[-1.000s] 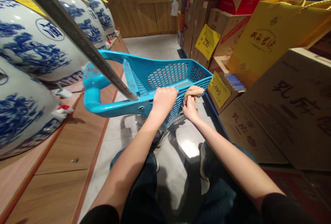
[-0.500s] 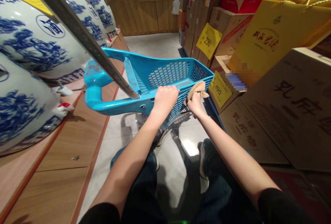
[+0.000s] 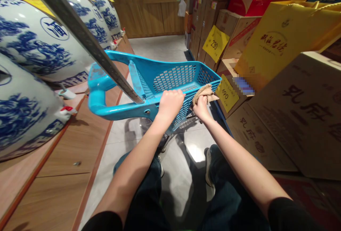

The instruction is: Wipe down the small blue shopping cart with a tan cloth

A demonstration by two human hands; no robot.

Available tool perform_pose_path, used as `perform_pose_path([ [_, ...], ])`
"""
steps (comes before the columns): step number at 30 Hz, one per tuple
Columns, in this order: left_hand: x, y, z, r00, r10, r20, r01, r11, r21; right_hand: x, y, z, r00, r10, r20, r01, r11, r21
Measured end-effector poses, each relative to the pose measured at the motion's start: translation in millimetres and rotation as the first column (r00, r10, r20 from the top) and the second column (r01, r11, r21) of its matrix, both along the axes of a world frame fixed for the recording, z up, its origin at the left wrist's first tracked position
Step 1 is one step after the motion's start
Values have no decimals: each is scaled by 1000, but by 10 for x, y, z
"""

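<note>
A blue plastic shopping cart (image 3: 122,109) stands sideways before me, its handle to the left and its mesh basket to the right. My left hand (image 3: 172,103) is closed over the near rim of the basket, knuckles up. In my right hand (image 3: 201,108) a tan cloth (image 3: 204,93) is bunched against the outside of the basket's near wall, close to the right end. Part of the cloth sticks out to the right past my fingers. The fingertips of both hands are partly hidden. A grey metal pole (image 3: 87,42) slants down to the cart's near rim.
Large blue-and-white jars (image 3: 39,42) line a wooden shelf (image 3: 64,167) on the left. Stacked cardboard boxes (image 3: 298,110), a yellow gift bag (image 3: 279,42) and price signs (image 3: 215,44) crowd the right. A wooden counter (image 3: 151,16) with packaged goods spans the back.
The loose end of the cloth now reaches a little farther right. My left hand keeps its place on the rim, and the whole view has shifted slightly.
</note>
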State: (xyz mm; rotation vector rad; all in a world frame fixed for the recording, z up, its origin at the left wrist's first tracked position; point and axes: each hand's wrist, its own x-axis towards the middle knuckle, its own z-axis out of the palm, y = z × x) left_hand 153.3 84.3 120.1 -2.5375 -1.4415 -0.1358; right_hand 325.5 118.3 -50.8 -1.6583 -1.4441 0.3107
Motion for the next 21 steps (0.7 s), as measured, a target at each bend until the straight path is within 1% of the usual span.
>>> perform_pose_path([
  [3, -3, 0, -1, 1000, 1, -1, -1, 1000, 6, -51, -3, 29, 997, -52, -53, 49, 998, -48],
  [7, -2, 3, 3, 1000, -1, 4, 1, 1000, -2, 95, 71, 100, 977, -176, -121, 164, 981, -102],
  [9, -3, 4, 2, 1000, -3, 2, 3, 1000, -8, 120, 79, 107, 975, -172, -141, 160, 983, -93],
  [12, -7, 3, -1, 1000, -2, -2, 2, 1000, -5, 44, 44, 86, 991, -83, -109, 77, 995, -57],
  [14, -9, 3, 0, 1000, 2, -2, -2, 1000, 1, 14, 37, 83, 995, -54, -79, 49, 997, -63],
  [15, -8, 3, 2, 1000, 3, -1, -3, 1000, 1, 25, 47, 90, 995, -66, -75, 60, 996, -71],
  [19, -1, 7, 9, 1000, 2, -2, -2, 1000, -14, 150, 130, 110, 979, -178, -103, 168, 981, -96],
  [21, 1, 9, 9, 1000, -1, -8, 1, 1000, -24, 163, 148, 73, 981, -173, -92, 165, 982, -87],
])
